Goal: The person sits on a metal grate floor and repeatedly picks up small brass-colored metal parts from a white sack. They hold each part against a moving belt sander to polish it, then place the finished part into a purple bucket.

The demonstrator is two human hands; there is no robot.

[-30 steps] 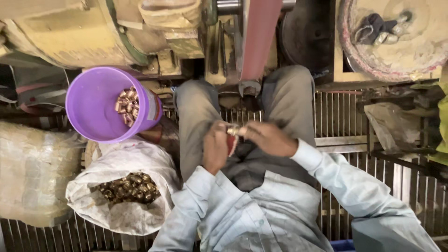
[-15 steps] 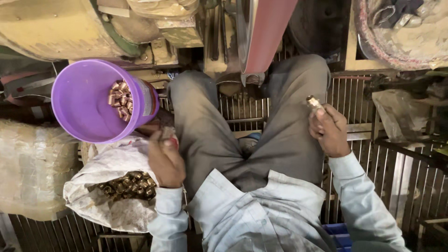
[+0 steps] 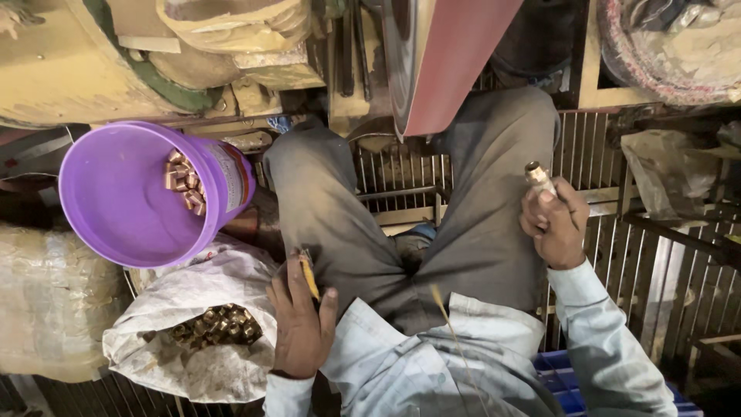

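Two hands are apart over the lap: the right hand (image 3: pixel 552 228) has its fingers closed around a brass fitting (image 3: pixel 538 177) raised at the right knee, while the left hand (image 3: pixel 299 320) grips a thin yellowish stick (image 3: pixel 309 276) beside the left thigh, near the white sack (image 3: pixel 193 332) of brass parts and below the purple bucket (image 3: pixel 123 201).

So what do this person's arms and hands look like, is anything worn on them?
Both arms wear long, pale blue-grey shirt sleeves of creased woven cloth, reaching to the wrists with plain cuffs. The left hand and right hand are bare: no gloves. No ring, watch or bracelet shows. The fingers look smudged with workshop grime.
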